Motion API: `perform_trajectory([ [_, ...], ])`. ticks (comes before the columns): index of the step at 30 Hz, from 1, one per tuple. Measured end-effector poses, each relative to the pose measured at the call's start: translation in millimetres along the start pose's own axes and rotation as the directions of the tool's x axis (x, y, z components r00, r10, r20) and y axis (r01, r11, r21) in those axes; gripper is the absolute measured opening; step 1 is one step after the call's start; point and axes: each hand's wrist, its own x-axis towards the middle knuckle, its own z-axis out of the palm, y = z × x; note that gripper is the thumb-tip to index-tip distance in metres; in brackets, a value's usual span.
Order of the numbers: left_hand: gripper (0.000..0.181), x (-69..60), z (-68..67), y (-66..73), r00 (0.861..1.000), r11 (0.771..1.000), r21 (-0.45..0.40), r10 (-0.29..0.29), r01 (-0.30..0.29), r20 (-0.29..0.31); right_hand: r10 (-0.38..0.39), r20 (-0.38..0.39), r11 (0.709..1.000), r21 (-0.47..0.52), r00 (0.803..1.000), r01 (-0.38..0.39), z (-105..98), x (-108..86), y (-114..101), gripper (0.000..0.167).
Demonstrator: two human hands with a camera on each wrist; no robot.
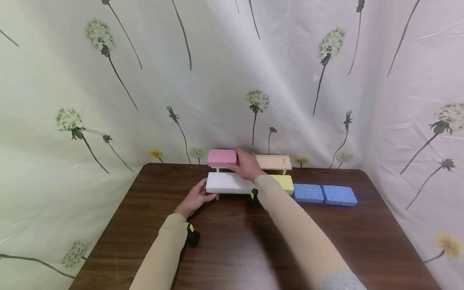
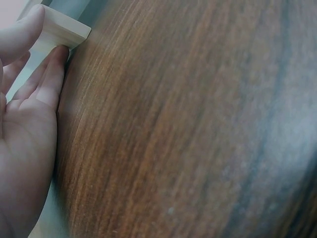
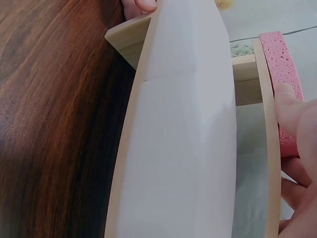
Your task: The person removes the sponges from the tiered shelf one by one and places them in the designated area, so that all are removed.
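A pink sponge [image 1: 222,157] [image 3: 282,64] lies at the left end of the rear wooden stand [image 1: 273,162] [image 3: 271,163]. My right hand [image 1: 248,164] [image 3: 302,148] grips its right end, thumb against the near side. In front, a long white block [image 1: 230,183] [image 3: 183,124] rests on a second wooden stand [image 2: 67,29] [image 3: 130,37]. My left hand [image 1: 193,200] [image 2: 29,114] holds that stand's left end, thumb on the near side and fingers round the end. A yellow sponge [image 1: 284,183] sits right of the white block, partly behind my right sleeve.
Two blue sponges [image 1: 308,193] [image 1: 340,195] lie side by side on the brown table [image 1: 224,249], right of the yellow one. A white curtain [image 1: 217,100] with a dandelion print hangs behind the table and along both sides.
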Motion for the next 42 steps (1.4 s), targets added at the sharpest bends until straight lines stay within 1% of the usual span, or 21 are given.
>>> perform_trajectory([
  [7, 0.077, 1.6, 1.9, 0.3, 1.0, 1.0, -0.011, 0.005, -0.005, 0.008, 0.024, -0.001, 0.999, 0.023, 1.0, -0.024, -3.4, -4.8, 1.2, 0.068],
  [16, 0.079, 1.9, 2.1, 2.1, 1.0, 1.0, -0.007, 0.002, -0.002, 0.004, -0.019, -0.03, 0.992, 0.124, 0.999, 0.022, -9.9, -10.5, 6.7, 0.071],
  [20, 0.079, 1.3, 1.9, 1.9, 1.0, 1.0, -0.007, 0.0, 0.0, 0.004, -0.029, -0.036, 0.988, 0.152, 0.999, 0.034, -13.3, -14.5, 9.4, 0.073],
  [23, 0.079, 0.4, 1.7, 1.4, 1.0, 1.0, -0.001, 0.005, -0.005, 0.005, -0.043, -0.039, 0.987, 0.155, 0.998, 0.049, -16.3, -16.9, 10.3, 0.071],
  [28, 0.079, 1.4, 0.3, -1.2, 1.0, 1.0, 0.007, -0.003, 0.003, 0.0, -0.074, -0.044, 0.988, 0.133, 0.996, 0.079, -21.1, -20.3, 11.5, 0.069],
  [32, 0.08, 1.6, -0.1, -2.0, 1.0, 1.0, 0.011, -0.014, 0.014, -0.011, -0.074, -0.039, 0.989, 0.126, 0.997, 0.078, -24.8, -24.7, 12.6, 0.07],
  [36, 0.08, 1.4, 0.0, -1.5, 1.0, 1.0, 0.012, -0.01, 0.011, -0.017, -0.072, -0.041, 0.99, 0.122, 0.997, 0.076, -27.7, -29.2, 15.7, 0.07],
  [39, 0.08, 1.6, -0.3, -0.4, 1.0, 1.0, 0.013, -0.008, 0.008, -0.01, -0.068, -0.03, 0.991, 0.113, 0.997, 0.071, -29.0, -33.5, 19.5, 0.07],
  [42, 0.081, 3.0, -1.2, 0.5, 1.0, 1.0, 0.011, -0.02, 0.02, -0.013, -0.06, -0.016, 0.992, 0.111, 0.998, 0.062, -30.7, -38.0, 22.7, 0.07],
])
